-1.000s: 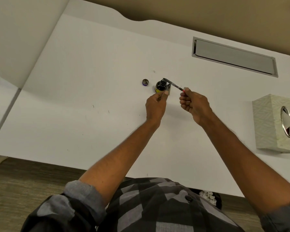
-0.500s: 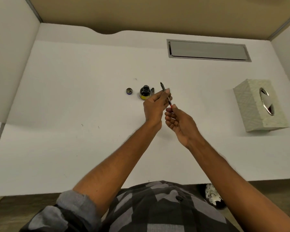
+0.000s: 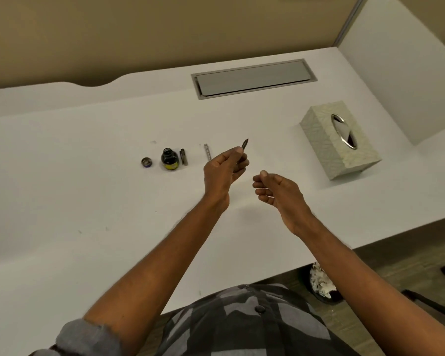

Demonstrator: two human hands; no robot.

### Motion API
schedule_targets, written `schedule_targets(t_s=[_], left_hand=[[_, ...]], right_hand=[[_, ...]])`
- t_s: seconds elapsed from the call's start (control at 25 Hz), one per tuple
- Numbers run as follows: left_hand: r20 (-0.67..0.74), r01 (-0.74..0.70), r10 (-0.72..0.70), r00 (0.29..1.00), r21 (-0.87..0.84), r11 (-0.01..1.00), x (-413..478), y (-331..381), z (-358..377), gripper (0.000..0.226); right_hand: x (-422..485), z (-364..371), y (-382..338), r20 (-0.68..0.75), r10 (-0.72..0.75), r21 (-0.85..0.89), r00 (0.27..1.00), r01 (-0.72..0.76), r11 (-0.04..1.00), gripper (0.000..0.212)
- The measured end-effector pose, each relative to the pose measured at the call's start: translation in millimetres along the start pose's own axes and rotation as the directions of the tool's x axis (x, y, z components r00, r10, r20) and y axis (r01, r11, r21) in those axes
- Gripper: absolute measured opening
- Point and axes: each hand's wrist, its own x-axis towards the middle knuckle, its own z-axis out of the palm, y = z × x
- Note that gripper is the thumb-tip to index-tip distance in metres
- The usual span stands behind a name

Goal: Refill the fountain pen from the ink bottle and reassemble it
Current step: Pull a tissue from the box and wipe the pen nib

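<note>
My left hand [image 3: 225, 167] is shut on the pen's nib section [image 3: 244, 144], whose dark nib sticks up past the fingertips. My right hand [image 3: 275, 191] hovers a short way to the right, fingers curled and apart, holding nothing that shows. The open ink bottle [image 3: 169, 159] with a yellow label stands on the white desk [image 3: 88, 176], left of my hands. Its cap [image 3: 146, 162] lies just left of it. A dark pen part [image 3: 183, 157] lies right of the bottle, and a slim silvery pen part [image 3: 207, 151] lies beside my left hand.
A patterned tissue box [image 3: 341, 140] stands at the right. A grey cable hatch [image 3: 253, 78] is set into the desk at the back. White partition walls close the left and right sides. A waste bin [image 3: 320, 282] sits on the floor under the desk's front edge.
Both hands have come away from the ink bottle toward the right. My right hand has let go of the pen section and moved apart; the left keeps it.
</note>
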Motion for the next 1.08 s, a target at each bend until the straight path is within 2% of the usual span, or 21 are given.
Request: schedule_targets(t_s=[0.12,0.24,0.36,0.44,0.48,0.6,0.72,0.88,0.96,1.08], left_hand=[[-0.028,0.014,-0.012,1.0,0.047,0.999,4,-7,23,0.011],[-0.034,0.034,-0.033,0.999,0.019,0.999,6,-16,48,0.01],[-0.051,0.031,-0.031,0.998,-0.008,0.999,6,-26,72,0.016],[-0.064,0.024,-0.026,0.998,-0.03,0.999,4,-36,91,0.017],[-0.07,0.021,-0.024,0.997,-0.039,0.999,3,-39,99,0.016],[-0.088,0.022,-0.028,0.996,-0.066,0.998,-1,-49,120,0.012],[-0.117,0.016,-0.027,0.993,-0.088,0.996,-1,-53,132,0.009],[-0.14,0.025,-0.038,0.989,-0.091,0.996,4,-53,135,0.01],[-0.152,0.037,-0.051,0.987,-0.089,0.995,9,-54,134,0.013],[-0.152,0.046,-0.059,0.987,-0.092,0.995,15,-54,135,0.016]], right_hand=[[22,-59,-1,-0.112,-0.06,-0.028,0.992,0.057,0.998,0.019],[55,-129,-9,-0.262,-0.138,-0.107,0.955,0.113,0.988,0.01],[90,-192,-23,-0.41,-0.334,-0.355,0.849,0.188,0.916,0.02],[112,-222,-32,-0.416,-0.449,-0.494,0.791,0.218,0.842,0.033],[123,-230,-37,-0.401,-0.472,-0.539,0.785,0.214,0.814,0.04],[152,-239,-47,-0.318,-0.445,-0.604,0.837,0.183,0.776,0.05],[172,-236,-48,-0.25,-0.408,-0.662,0.878,0.152,0.734,0.041],[180,-244,-51,-0.262,-0.41,-0.678,0.874,0.136,0.723,0.03],[179,-254,-57,-0.309,-0.399,-0.628,0.864,0.13,0.767,0.029],[172,-272,-70,-0.363,-0.338,-0.441,0.868,0.159,0.883,0.027]])
